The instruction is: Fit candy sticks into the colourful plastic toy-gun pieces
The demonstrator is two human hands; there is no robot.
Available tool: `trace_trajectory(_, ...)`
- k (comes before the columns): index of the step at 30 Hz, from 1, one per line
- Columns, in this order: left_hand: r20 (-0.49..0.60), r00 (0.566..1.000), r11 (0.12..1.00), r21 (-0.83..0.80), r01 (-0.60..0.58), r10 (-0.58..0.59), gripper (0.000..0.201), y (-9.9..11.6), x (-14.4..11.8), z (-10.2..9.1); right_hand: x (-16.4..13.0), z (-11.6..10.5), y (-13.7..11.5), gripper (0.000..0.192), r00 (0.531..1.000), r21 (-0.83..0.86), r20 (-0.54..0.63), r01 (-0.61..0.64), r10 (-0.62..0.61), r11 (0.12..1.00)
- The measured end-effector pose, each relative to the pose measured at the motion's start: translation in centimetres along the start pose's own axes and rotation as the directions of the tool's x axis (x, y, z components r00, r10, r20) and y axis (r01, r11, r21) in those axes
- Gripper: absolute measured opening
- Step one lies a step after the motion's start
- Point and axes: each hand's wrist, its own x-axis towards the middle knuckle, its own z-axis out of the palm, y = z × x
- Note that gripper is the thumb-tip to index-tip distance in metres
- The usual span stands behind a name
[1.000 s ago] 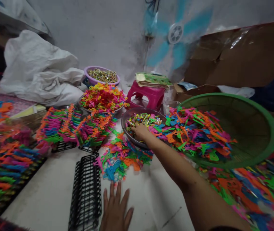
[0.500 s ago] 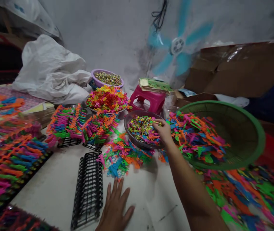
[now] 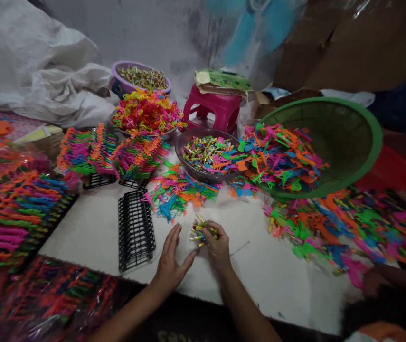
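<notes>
Right fingers (image 3: 220, 229) moved nearer, small sticks (image 3: 198, 228) pointing mostly left.

one handful of tubes (image 3: 197, 232), one pink stool (image 3: 229, 111), one fan (image 3: 243, 38), seemingly three bowls (image 3: 201, 174).

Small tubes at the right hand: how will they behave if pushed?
The small tubes look slim and cylindrical, so they'd probably roll. They're loose and point different ways, so the bunch would likely scatter rather than slide as one. Each looks tiny beside the right hand, so probably light.
</notes>
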Motion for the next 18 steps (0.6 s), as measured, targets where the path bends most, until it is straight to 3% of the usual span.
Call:
trace_trajectory(3,0.064,0.991,0.963,0.236,-0.130,0.118,0.063,-0.8,0.2,0.1,-0.2,0.0,-0.1,0.011,0.968,-0.267,0.088,0.249,-0.234,0.931)
trace_trajectory(7,0.174,0.967,0.885,0.397,-0.243,0.188,0.069,-1.2,0.0,1.1,-0.4,-0.5,0.0,0.023,0.892,-0.451,0.313,0.442,-0.327,0.775)
trace_trajectory(9,0.177,0.966,0.857,0.451,-0.249,0.188,0.070,-1.2,0.1,1.7,-0.3,-1.3,0.3,0.030,0.870,-0.504,0.366,0.484,-0.330,0.715)
trace_trajectory(12,0.161,0.971,0.829,0.508,-0.234,0.176,0.061,-1.1,0.6,2.2,0.3,-3.1,0.8,0.029,0.871,-0.572,0.350,0.490,-0.344,0.658)
trace_trajectory(16,0.138,0.973,0.822,0.520,-0.230,0.184,0.053,-1.3,1.0,1.9,1.0,-5.4,1.0,0.026,0.885,-0.650,0.298,0.463,-0.358,0.603)
trace_trajectory(18,0.145,0.972,0.827,0.510,-0.235,0.186,0.047,-1.3,1.2,1.5,1.1,-6.1,1.0,0.025,0.869,-0.653,0.332,0.493,-0.368,0.575)
